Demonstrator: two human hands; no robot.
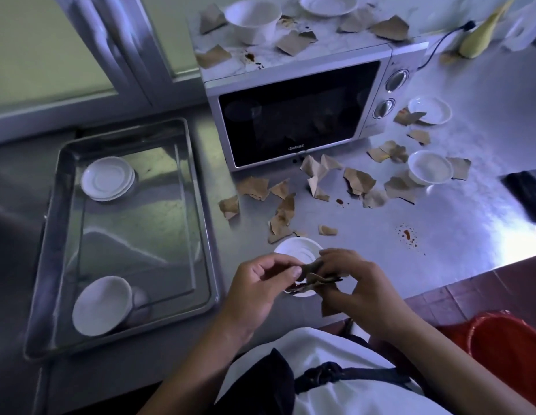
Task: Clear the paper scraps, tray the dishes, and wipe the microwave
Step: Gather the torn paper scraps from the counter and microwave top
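Observation:
My right hand (356, 283) grips a bunch of brown paper scraps (316, 277) over a small white dish (296, 250) at the counter's front edge. My left hand (260, 289) sits beside it, thumb and fingers curled, touching the bunch's left end. Several more torn brown scraps (356, 179) litter the steel counter in front of the white microwave (290, 115), and others (293, 41) lie on its stained top. A steel tray (51, 235) at the left holds stacked white saucers (108, 178) and a bowl (102, 305).
A white bowl (253, 19) and plate (328, 4) stand on the microwave top. Two white dishes (430, 110) (430, 167) sit right of the microwave among scraps. Red sauce spots (407, 235) mark the counter. A red bin (506, 345) stands below right.

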